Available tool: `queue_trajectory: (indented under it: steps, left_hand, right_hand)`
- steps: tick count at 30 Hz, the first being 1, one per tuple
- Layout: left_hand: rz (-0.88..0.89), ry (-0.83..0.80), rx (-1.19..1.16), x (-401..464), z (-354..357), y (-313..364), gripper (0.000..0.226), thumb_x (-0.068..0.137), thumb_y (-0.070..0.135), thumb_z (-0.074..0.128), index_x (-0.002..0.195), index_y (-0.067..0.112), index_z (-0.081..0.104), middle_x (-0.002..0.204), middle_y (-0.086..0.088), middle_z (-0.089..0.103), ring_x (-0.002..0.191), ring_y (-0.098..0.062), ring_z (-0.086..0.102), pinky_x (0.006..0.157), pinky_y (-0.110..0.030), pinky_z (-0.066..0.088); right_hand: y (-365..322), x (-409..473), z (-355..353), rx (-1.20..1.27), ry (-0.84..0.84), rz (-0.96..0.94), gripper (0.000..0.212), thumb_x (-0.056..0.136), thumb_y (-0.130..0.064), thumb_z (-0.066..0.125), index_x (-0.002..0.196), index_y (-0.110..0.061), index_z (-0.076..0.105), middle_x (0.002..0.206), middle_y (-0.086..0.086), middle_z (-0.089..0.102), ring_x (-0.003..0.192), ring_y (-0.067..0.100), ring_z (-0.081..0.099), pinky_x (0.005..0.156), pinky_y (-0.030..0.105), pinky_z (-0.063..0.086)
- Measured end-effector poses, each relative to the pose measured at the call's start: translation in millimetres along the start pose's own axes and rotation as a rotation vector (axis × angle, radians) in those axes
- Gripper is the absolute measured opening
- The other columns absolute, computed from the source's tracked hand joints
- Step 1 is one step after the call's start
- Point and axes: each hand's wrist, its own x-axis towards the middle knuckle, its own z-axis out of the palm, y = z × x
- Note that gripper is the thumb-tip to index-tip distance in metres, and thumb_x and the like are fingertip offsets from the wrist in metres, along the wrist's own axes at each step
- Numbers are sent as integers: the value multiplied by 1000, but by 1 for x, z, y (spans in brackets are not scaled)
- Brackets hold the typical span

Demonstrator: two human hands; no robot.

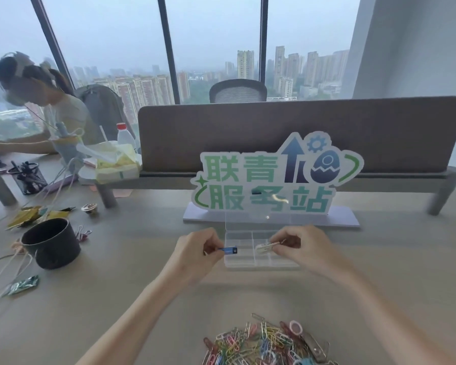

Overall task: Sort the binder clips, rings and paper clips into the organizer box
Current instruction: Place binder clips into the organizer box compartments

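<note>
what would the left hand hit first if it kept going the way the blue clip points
Probably the white clip in the right hand, across the clear organizer box. The left hand holds its blue clip above it; depth is unclear.

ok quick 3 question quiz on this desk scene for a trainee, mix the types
1. True or false: the left hand holds a blue binder clip.
2. The right hand holds a white clip over: A) the dark cup B) the clear organizer box C) the pen holder
3. Fill in: the pile of coloured paper clips lies ____ the box, nearer the person.

Key: 1 true; 2 B; 3 in front of
</note>
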Motion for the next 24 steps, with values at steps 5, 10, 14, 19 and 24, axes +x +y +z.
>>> queue_trajectory:
  steps: [5, 10, 14, 19, 24]
  left_hand:
    - [-21, 13, 20, 37, 10, -11, 7, 81, 8, 68, 78, 15, 67, 73, 9, 66, 65, -3, 57, 56, -5, 40]
    - [-32, -18, 53, 64, 25, -21, 15, 80, 10, 69, 74, 24, 66, 76, 13, 67, 75, -9, 62, 68, -19, 50]
    - [-9, -18, 86, 79, 33, -25, 15, 79, 10, 68, 74, 24, 64, 78, 9, 68, 78, -13, 64, 76, -35, 56]
    - [50, -34, 121, 87, 42, -31, 11, 79, 9, 67, 78, 20, 65, 81, 8, 69, 79, -15, 64, 74, -39, 56]
    - [86, -24, 96, 88, 45, -42, 12, 77, 4, 70, 77, 16, 66, 79, 7, 69, 76, -13, 63, 73, -35, 55]
  right_hand:
    - [10, 36, 10, -39, 23, 7, 9, 84, -21, 73, 90, -27, 75, 81, -15, 73, 73, -6, 65, 65, 5, 44]
    - [13, 64, 21, -72, 63, -33, 10, 85, -17, 73, 95, -20, 75, 84, -13, 70, 74, -9, 59, 67, -1, 40]
    - [15, 83, 29, -87, 6, -37, 10, 87, -15, 71, 93, -21, 76, 81, -15, 69, 74, -7, 60, 69, 2, 43]
    - [19, 92, 40, -160, -65, -76, 10, 87, -14, 70, 92, -20, 76, 73, -22, 61, 66, -7, 57, 63, 5, 41]
    - [23, 95, 44, -159, -58, -90, 10, 86, -14, 72, 90, -21, 76, 73, -20, 63, 68, -6, 60, 64, 5, 42]
